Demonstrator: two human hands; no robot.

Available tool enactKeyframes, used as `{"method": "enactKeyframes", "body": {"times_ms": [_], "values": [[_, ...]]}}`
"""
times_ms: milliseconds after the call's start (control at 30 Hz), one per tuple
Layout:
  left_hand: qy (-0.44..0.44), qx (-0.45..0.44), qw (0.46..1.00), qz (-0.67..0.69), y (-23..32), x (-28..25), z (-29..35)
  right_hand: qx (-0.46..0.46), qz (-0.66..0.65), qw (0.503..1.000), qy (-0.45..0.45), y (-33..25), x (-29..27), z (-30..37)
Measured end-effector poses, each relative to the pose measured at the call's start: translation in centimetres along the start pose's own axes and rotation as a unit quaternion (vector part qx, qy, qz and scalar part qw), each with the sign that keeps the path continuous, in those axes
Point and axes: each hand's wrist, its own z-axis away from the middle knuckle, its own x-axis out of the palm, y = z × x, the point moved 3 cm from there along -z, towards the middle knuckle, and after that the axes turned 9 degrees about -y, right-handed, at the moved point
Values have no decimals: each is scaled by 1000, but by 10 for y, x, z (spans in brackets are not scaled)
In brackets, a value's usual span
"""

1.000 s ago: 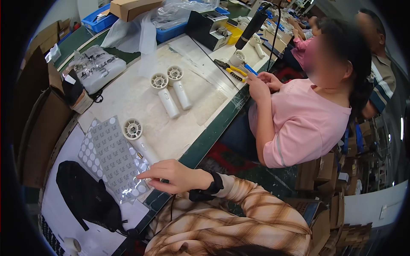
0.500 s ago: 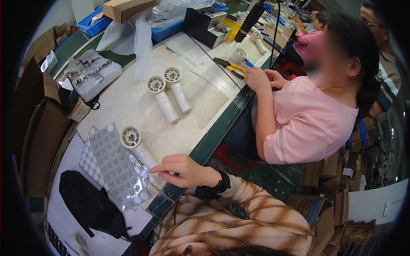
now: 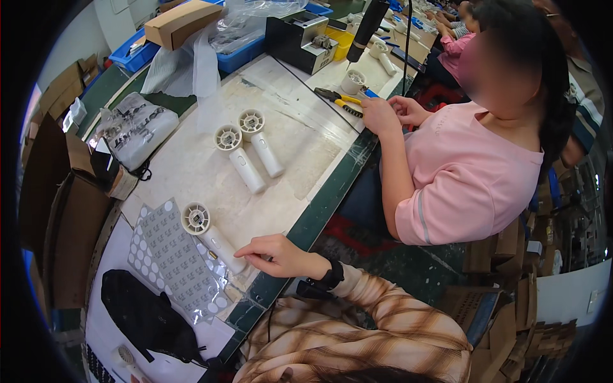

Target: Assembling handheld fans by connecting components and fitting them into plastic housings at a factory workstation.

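This is an assembly workshop, as shown by the long, scuffed worktop (image 3: 300,175) with co-workers (image 3: 460,179) seated along it, the pliers (image 3: 348,102) and hanging electric screwdriver (image 3: 368,29), several white handheld fans (image 3: 246,171), sticker sheets (image 3: 177,249), blue plastic bins (image 3: 244,60) and piled cardboard boxes (image 3: 482,255).

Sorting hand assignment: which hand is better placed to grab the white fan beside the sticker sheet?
Right, I'd judge. The right hand is at the handle of that white fan, holding nothing visible. The left hand barely shows: only what look like fingertips at the lower edge, beside another fan.
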Motion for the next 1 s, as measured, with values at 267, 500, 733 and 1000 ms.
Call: {"method": "enactKeyframes", "body": {"times_ms": [267, 500, 733, 1000], "values": [[79, 98, 986, -109, -59, -9, -55, 57, -60, 997, -7, 7, -2, -4], [96, 86, 978, -166, -33, -47, -74, 44, -53, 998, -9, 8, 0, -1], [56, 98, 989, -98, 7, -12, -13, 56, -81, 995, -4, 13, 2, 4], [12, 90, 995, -47, 25, -23, 56, -211, -173, 957, 99, -113, -61, -26]]}}
